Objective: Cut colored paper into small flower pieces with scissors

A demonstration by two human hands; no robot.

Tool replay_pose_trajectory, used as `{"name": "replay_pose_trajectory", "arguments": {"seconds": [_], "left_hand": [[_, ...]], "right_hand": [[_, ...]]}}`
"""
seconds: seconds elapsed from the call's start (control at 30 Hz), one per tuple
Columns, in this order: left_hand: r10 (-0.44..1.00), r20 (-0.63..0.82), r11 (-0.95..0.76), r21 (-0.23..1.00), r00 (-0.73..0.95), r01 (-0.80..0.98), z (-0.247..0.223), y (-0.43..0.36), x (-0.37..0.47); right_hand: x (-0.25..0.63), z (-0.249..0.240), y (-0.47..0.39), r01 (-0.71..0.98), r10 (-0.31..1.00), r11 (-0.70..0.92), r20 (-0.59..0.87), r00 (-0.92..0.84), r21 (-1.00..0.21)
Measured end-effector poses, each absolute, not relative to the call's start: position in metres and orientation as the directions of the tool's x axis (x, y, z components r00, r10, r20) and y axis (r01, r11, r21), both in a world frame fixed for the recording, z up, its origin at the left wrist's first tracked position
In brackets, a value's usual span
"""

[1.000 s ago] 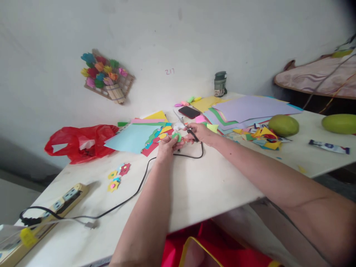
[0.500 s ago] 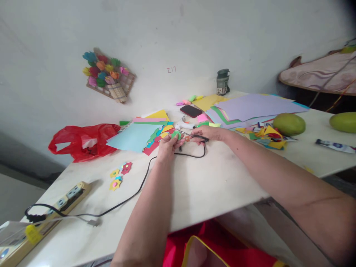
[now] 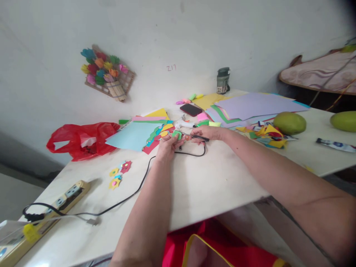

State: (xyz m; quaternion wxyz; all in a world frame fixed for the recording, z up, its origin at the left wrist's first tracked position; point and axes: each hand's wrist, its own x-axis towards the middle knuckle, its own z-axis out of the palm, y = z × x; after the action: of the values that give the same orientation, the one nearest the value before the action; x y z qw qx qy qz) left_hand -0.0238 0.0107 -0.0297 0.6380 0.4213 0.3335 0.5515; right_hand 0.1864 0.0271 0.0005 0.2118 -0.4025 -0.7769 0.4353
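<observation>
Slim metal scissors point(image 3: 183, 133) have swung level at green paper point(image 3: 177, 134).

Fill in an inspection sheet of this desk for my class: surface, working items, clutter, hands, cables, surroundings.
Surface: white tabletop, coloured sheets spread along its far side.
Working items: scissors and a green paper piece, both held.
Clutter: paper scraps, red plastic bag, dark phone.
Hands: left hand grips the green paper piece; right hand grips the scissors.
Cables: black cable crosses the tabletop between power strip and hands; pale connector lies loose.
Surroundings: pale wall with a flower decoration.
</observation>
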Motion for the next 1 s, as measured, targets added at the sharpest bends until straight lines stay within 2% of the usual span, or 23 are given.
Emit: {"name": "replay_pose_trajectory", "arguments": {"seconds": [0.6,0.8,1.0], "left_hand": [[0.986,0.008,0.065,0.9,0.165,-0.431,-0.0322,0.0132,-0.0247],[0.988,-0.006,0.07,0.91,0.155,-0.408,-0.0308,0.0125,-0.0242],[0.988,-0.021,0.079,0.921,0.154,-0.38,-0.0281,0.0106,-0.0231]], "right_hand": [[0.1846,-0.0041,0.0303,0.431,0.802,0.327,0.006,-0.597,-0.841],[0.1842,-0.0057,0.0304,0.35,0.794,0.296,0.025,-0.607,-0.889],[0.1852,-0.0077,0.0327,0.386,0.791,0.351,0.049,-0.61,-0.853]]}}
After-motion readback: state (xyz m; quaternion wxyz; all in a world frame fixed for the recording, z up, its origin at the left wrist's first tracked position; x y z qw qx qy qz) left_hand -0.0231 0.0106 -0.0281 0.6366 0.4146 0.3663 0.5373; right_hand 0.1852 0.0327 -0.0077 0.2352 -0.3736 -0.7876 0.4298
